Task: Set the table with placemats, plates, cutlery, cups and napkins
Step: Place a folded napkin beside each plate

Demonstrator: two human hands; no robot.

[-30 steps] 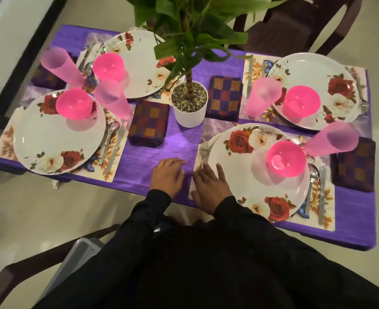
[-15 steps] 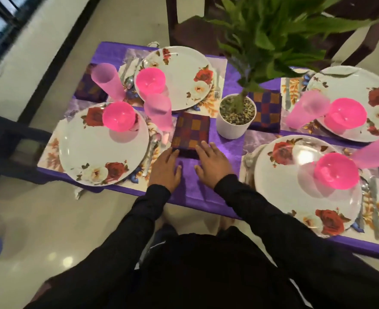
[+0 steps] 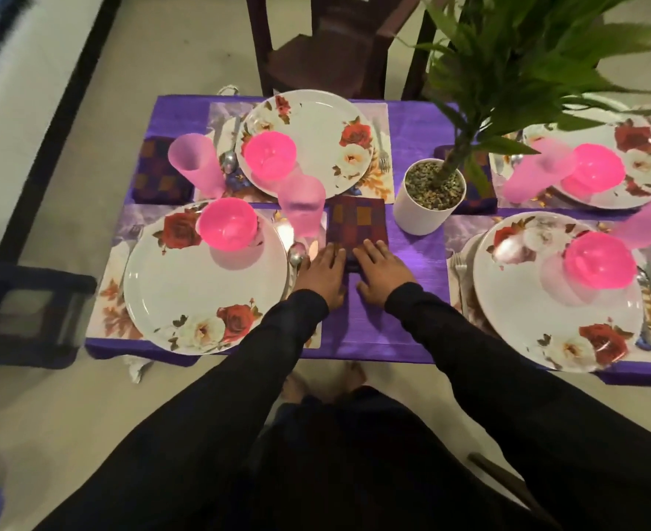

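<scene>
Both hands, L [image 3: 322,275] & R [image 3: 383,272], flat, fingers straight on near edge of folded purple-checked cloth napkin [image 3: 356,224]: soft, light; prob. best taken by edges.

A folded checked napkin [image 3: 356,224] (dark purple, orange squares) lies flat on the surface, its near edge under both hands' fingers [image 3: 333,254].

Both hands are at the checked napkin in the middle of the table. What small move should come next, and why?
Probably slide the napkin a little toward the near edge and straighten it. Both hands, left and right, rest flat on its near end, and it lies close to the pink cup and the white plant pot.
</scene>
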